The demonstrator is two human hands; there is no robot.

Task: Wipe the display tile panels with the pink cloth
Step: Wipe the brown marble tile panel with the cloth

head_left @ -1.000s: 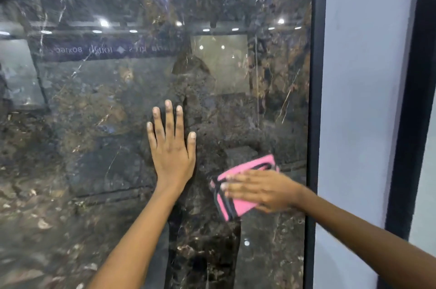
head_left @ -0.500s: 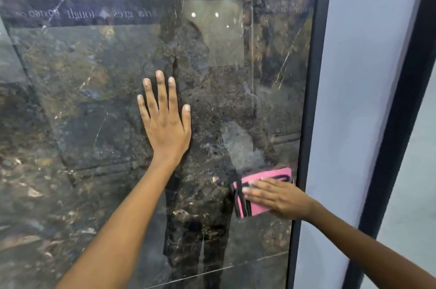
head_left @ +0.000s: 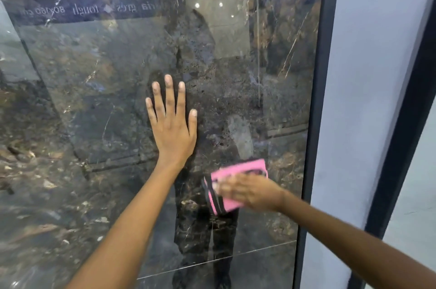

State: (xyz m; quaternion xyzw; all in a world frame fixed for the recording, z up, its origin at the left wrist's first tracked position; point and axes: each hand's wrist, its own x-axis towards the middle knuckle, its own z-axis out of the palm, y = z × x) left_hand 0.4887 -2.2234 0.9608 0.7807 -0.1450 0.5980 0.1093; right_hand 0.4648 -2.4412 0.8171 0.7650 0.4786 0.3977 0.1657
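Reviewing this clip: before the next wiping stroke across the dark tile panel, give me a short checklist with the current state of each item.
1. Pink cloth lies flat against the dark tile panel: ok.
2. Right hand presses on the cloth with fingers laid over it: ok, though blurred.
3. Left hand rests flat on the panel, apart from the cloth: ok.
4. Room to wipe right as far as the black frame edge: ok.
5. Panel below the seam line already wiped: cannot tell.
6. Dirt left on the glossy surface: cannot tell, reflections hide it.
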